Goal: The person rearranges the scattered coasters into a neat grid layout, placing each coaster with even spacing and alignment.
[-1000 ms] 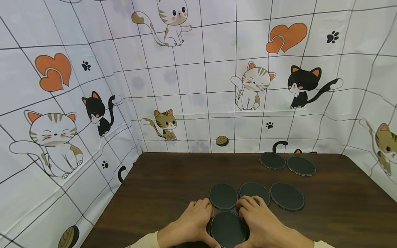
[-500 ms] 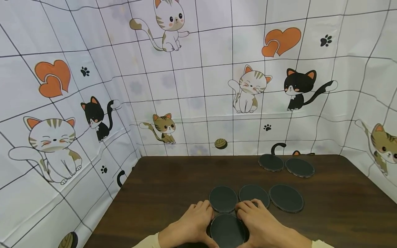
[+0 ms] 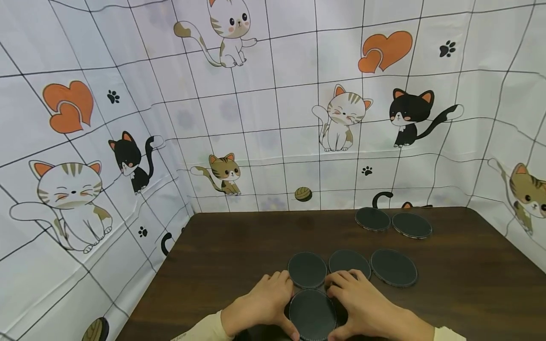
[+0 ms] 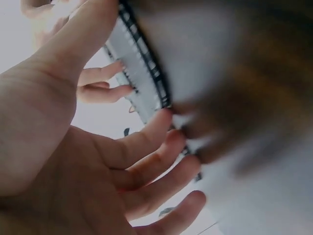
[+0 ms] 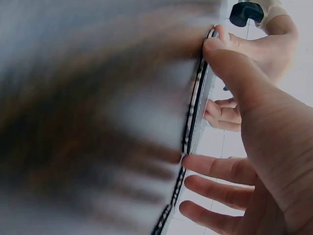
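A dark round coaster [image 3: 313, 315] with a pale beaded rim lies flat on the near part of the table between both hands. My left hand [image 3: 270, 303] curves round its left side, thumb at the near edge and fingers at the far left rim. On the opposite side my right hand [image 3: 360, 305] mirrors this, its thumb and fingertips at the rim. In the right wrist view, fingertips [image 5: 191, 161] meet the coaster's edge [image 5: 193, 112]. A second coaster [image 3: 307, 269] sits directly beyond the held one, close against it.
To its right are another coaster [image 3: 347, 261], partly behind my right fingers, and a larger-looking one [image 3: 394, 268]. Two more coasters, one left [image 3: 373, 219] and one right [image 3: 412, 225], lie at the back edge of the brown table [image 3: 239, 241]. A cat-print curtain [image 3: 256, 118] surrounds it.
The head view shifts slightly. Both hands keep their places at the sides of the near coaster, and the other coasters stay put.
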{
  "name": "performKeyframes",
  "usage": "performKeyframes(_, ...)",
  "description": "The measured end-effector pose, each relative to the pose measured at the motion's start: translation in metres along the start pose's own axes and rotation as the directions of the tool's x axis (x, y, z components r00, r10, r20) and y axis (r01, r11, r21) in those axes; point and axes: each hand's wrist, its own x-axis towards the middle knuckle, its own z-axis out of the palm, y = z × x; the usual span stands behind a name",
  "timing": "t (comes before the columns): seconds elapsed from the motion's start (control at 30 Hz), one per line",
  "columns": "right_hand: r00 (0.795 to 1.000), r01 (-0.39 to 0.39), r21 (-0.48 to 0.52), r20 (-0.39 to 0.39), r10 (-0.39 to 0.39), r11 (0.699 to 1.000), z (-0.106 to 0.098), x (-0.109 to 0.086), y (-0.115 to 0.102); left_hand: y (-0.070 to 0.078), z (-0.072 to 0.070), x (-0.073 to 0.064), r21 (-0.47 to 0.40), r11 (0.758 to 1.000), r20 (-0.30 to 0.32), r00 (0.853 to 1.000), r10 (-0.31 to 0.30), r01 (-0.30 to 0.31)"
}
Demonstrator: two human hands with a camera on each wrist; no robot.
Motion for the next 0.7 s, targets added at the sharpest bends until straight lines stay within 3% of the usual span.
performKeyframes(0.07, 1.0, -0.001, 0.016, -0.011, 0.001, 1.0, -0.004, 0.001, 0.003, -0.003, -0.01, 0.003, 0.024, 1.0, 0.032, 0.999, -0.014, 0.013)
performKeyframes(0.2, 0.998, -0.01, 0.035, -0.059, 0.012, 0.999, -0.014, 0.001, 0.015, -0.015, -0.037, 0.012, 0.019, 0.995, 0.101, 0.99, -0.103, 0.101)
performKeyframes(0.27, 0.996, -0.026, 0.045, -0.08, 0.029, 0.999, -0.021, 0.001, 0.023, -0.025, -0.049, 0.021, -0.023, 0.991, 0.136, 0.982, -0.131, 0.135)
performKeyframes(0.37, 0.994, -0.069, 0.06, -0.083, 0.074, 0.996, -0.031, -0.001, 0.037, -0.042, -0.06, 0.041, -0.132, 0.984, 0.16, 0.982, -0.101, 0.122)
performKeyframes(0.5, 0.99, -0.114, 0.074, -0.069, 0.119, 0.991, -0.041, -0.004, 0.055, -0.057, -0.061, 0.07, -0.232, 0.971, 0.134, 0.991, -0.027, 0.058)
performKeyframes(0.7, 0.979, -0.179, 0.065, -0.086, 0.184, 0.982, -0.051, -0.011, 0.074, -0.052, -0.053, 0.109, -0.151, 0.988, 0.115, 0.993, 0.014, 0.004)
